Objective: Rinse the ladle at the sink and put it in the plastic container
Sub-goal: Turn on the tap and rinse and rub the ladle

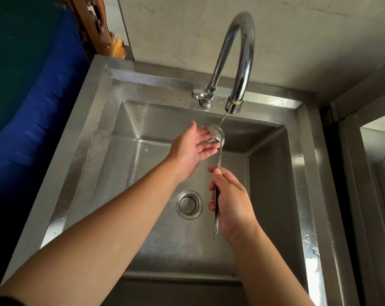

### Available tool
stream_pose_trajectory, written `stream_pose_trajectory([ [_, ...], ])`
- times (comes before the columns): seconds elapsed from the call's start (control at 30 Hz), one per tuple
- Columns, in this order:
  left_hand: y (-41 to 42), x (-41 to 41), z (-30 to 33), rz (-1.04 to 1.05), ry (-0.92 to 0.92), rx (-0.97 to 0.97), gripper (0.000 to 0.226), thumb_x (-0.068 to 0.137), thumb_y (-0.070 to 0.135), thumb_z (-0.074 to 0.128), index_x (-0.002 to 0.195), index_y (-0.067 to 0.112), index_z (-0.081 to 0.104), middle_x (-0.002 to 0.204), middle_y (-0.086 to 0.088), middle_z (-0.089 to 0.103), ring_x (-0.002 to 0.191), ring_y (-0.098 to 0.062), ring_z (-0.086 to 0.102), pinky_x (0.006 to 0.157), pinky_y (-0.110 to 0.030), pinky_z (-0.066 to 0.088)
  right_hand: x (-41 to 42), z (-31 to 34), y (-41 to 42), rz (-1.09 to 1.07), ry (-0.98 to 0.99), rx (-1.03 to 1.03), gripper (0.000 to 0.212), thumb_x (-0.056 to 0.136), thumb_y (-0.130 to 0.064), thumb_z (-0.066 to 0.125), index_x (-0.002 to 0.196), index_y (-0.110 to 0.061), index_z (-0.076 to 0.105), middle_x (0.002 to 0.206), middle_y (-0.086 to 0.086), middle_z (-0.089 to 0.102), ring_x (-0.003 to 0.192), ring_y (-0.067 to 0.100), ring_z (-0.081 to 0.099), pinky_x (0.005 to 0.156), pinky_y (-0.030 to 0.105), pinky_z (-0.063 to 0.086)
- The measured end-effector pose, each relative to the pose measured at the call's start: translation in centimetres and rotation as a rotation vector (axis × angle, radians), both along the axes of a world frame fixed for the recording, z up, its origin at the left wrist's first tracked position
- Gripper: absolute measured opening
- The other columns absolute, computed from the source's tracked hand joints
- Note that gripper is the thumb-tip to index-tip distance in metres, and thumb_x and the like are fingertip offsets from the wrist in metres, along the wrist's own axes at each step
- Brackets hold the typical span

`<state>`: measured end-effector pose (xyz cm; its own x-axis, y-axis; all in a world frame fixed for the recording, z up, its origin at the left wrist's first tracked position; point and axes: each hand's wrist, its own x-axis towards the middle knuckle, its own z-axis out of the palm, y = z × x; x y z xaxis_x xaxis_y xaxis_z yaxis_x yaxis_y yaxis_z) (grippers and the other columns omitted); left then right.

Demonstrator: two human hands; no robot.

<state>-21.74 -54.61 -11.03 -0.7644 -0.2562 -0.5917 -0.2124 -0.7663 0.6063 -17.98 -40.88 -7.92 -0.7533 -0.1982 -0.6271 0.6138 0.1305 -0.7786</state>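
Note:
A metal ladle (220,149) stands almost upright over the steel sink (273,195), its bowl right under the spout of the curved tap (240,62). A thin stream of water runs from the spout onto the bowl. My right hand (229,202) is closed around the ladle's dark handle. My left hand (192,149) is spread, palm up, with its fingertips touching the ladle's bowl. No plastic container is in view.
The sink's round strainer drain (189,204) lies below my hands. The tap's lever (198,93) sits on the back ledge. A blue cloth-covered object (32,107) stands to the left, a carved wooden piece (99,25) behind it, and a metal frame (368,173) to the right.

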Motion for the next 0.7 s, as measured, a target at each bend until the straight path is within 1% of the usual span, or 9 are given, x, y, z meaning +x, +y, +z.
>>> stream_pose_trajectory([
  [0.07, 0.0, 0.0, 0.1, 0.002, 0.015, 0.120, 0.062, 0.104, 0.050, 0.029, 0.126, 0.001, 0.061, 0.126, -0.017, 0.066, 0.108, -0.032, 0.068, 0.081, -0.039, 0.056, 0.1, 0.0, 0.1, 0.018, 0.038, 0.060, 0.023, 0.100, -0.030, 0.057, 0.093, -0.030, 0.079, 0.070, -0.003, 0.053, 0.056, 0.010, 0.043, 0.050, 0.026, 0.036],
  [0.1, 0.0, 0.1, 0.2, -0.006, 0.034, 0.163, 0.066, 0.104, 0.053, 0.028, 0.131, 0.000, 0.058, 0.130, -0.020, 0.064, 0.114, -0.036, 0.065, 0.084, -0.040, 0.056, 0.1, 0.0, 0.1, 0.031, 0.058, 0.089, 0.022, 0.100, -0.030, 0.058, 0.093, -0.031, 0.079, 0.071, -0.004, 0.054, 0.057, 0.010, 0.044, 0.052, 0.026, 0.037],
  [0.17, -0.1, 0.3, 0.4, -0.015, 0.081, 0.240, 0.071, 0.103, 0.055, 0.027, 0.134, -0.002, 0.055, 0.129, -0.020, 0.066, 0.109, -0.036, 0.069, 0.085, -0.041, 0.058, 0.2, -0.2, 0.1, 0.039, 0.102, 0.115, 0.021, 0.100, -0.029, 0.058, 0.091, -0.031, 0.078, 0.072, -0.003, 0.055, 0.057, 0.008, 0.045, 0.054, 0.024, 0.039],
  [0.3, -0.4, 0.5, 0.6, -0.002, 0.143, 0.354, 0.073, 0.102, 0.056, 0.028, 0.134, -0.004, 0.054, 0.121, -0.020, 0.070, 0.105, -0.035, 0.071, 0.083, -0.040, 0.060, 0.2, -0.7, 0.2, 0.089, 0.254, 0.212, 0.023, 0.101, -0.023, 0.057, 0.089, -0.032, 0.074, 0.067, -0.006, 0.054, 0.046, -0.003, 0.046, 0.044, 0.008, 0.037],
  [0.4, -0.4, 0.6, 0.6, -0.001, 0.164, 0.381, 0.069, 0.101, 0.053, 0.035, 0.133, -0.005, 0.054, 0.119, -0.020, 0.071, 0.107, -0.035, 0.071, 0.082, -0.041, 0.060, 0.0, -1.1, 0.4, 0.120, 0.333, 0.251, 0.028, 0.101, -0.022, 0.057, 0.081, -0.038, 0.070, 0.059, -0.012, 0.054, 0.049, -0.002, 0.045, 0.052, 0.015, 0.041],
  [0.53, -0.5, 0.6, 0.6, -0.012, 0.196, 0.376, 0.049, 0.099, 0.037, 0.051, 0.127, -0.003, 0.055, 0.119, -0.020, 0.071, 0.107, -0.035, 0.070, 0.082, -0.041, 0.060, -0.3, -1.5, 0.6, 0.152, 0.385, 0.313, 0.029, 0.100, -0.025, 0.057, 0.079, -0.042, 0.068, 0.054, -0.023, 0.058, 0.050, 0.000, 0.045, 0.058, 0.023, 0.042],
  [0.6, -0.6, 0.5, 0.6, -0.029, 0.231, 0.371, 0.032, 0.097, 0.024, 0.053, 0.123, 0.005, 0.054, 0.119, -0.019, 0.071, 0.107, -0.036, 0.070, 0.082, -0.041, 0.060, -0.5, -1.7, 0.8, 0.154, 0.386, 0.327, 0.027, 0.100, -0.026, 0.057, 0.081, -0.042, 0.068, 0.056, -0.027, 0.059, 0.051, 0.000, 0.047, 0.060, 0.024, 0.043],
  [0.63, -0.7, 0.6, 0.6, -0.042, 0.248, 0.365, 0.029, 0.095, 0.017, 0.054, 0.122, 0.008, 0.054, 0.120, -0.019, 0.071, 0.108, -0.035, 0.070, 0.082, -0.041, 0.060, -0.5, -1.9, 0.9, 0.155, 0.386, 0.335, 0.027, 0.100, -0.025, 0.057, 0.081, -0.042, 0.068, 0.057, -0.029, 0.060, 0.053, 0.000, 0.049, 0.062, 0.024, 0.044],
  [0.7, -0.7, 0.7, 0.4, -0.084, 0.289, 0.321, 0.034, 0.090, -0.001, 0.055, 0.122, 0.010, 0.055, 0.120, -0.018, 0.071, 0.108, -0.034, 0.070, 0.082, -0.039, 0.059, -0.7, -2.1, 1.1, 0.159, 0.392, 0.336, 0.028, 0.100, -0.024, 0.057, 0.082, -0.041, 0.069, 0.059, -0.032, 0.061, 0.058, -0.003, 0.052, 0.063, 0.021, 0.045],
])
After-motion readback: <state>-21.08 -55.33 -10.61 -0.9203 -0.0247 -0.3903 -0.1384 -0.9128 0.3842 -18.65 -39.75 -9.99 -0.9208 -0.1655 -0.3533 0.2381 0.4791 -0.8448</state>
